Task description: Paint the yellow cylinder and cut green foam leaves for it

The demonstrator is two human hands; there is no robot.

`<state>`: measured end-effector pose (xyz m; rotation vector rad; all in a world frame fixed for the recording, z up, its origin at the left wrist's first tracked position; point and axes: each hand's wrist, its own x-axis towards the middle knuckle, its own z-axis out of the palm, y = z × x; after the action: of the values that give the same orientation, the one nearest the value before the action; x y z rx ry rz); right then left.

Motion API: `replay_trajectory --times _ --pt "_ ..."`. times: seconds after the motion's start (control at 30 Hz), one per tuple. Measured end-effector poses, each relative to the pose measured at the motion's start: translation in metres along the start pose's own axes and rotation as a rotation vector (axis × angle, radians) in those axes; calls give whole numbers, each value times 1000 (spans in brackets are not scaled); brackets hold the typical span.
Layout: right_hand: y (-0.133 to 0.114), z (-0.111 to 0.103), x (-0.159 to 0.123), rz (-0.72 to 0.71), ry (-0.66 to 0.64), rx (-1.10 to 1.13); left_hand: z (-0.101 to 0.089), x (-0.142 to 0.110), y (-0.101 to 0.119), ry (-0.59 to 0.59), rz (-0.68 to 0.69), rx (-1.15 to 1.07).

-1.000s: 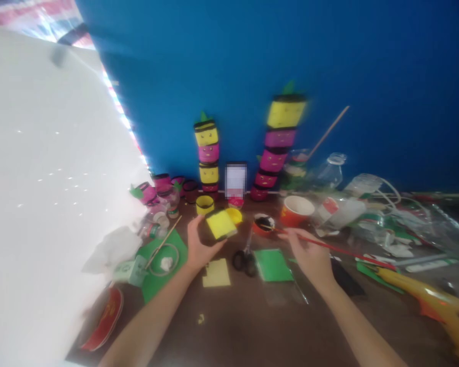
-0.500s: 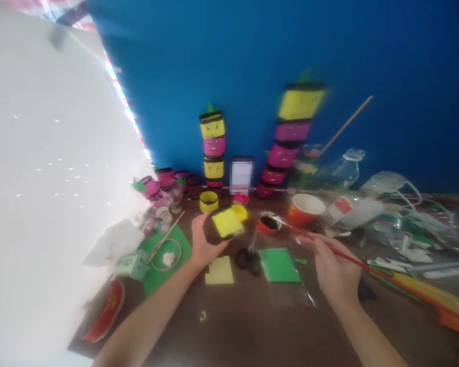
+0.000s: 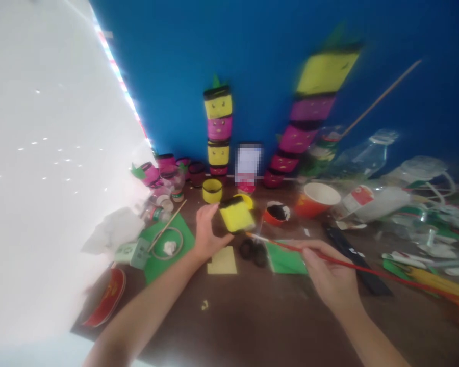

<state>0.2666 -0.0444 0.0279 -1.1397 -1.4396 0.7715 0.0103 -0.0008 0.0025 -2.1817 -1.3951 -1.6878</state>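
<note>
My left hand point(image 3: 209, 235) grips a small yellow cup-like piece point(image 3: 237, 215) with black edges, tilted above the table. A long red-handled paintbrush point(image 3: 329, 259) lies in the closed fingers of my right hand point(image 3: 331, 275). Its tip reaches the lower black edge of the yellow piece; whether it touches, I cannot tell. Behind the brush stands a small red cup of black paint point(image 3: 277, 213). Below the piece lie dark-handled scissors point(image 3: 253, 251), a pale yellow paper point(image 3: 224, 261) and a green paper point(image 3: 286, 257).
Stacked yellow and pink towers point(image 3: 219, 127) stand against the blue wall, near a yellow ring point(image 3: 212, 191). At right are an orange paper cup point(image 3: 317, 200), a black strip point(image 3: 363, 265) and plastic bottles point(image 3: 375, 153). A green sheet point(image 3: 156, 267) and a red bowl-like piece point(image 3: 109, 300) lie left.
The brush tip has come from beside the paint cup, left and down to the yellow piece's lower edge. My right hand moved with it. The view has shifted slightly.
</note>
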Motion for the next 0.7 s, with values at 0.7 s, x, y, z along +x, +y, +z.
replay_trajectory --times 0.7 --pt "-6 0 -1 -39 -65 -13 0 0 0 -21 89 -16"
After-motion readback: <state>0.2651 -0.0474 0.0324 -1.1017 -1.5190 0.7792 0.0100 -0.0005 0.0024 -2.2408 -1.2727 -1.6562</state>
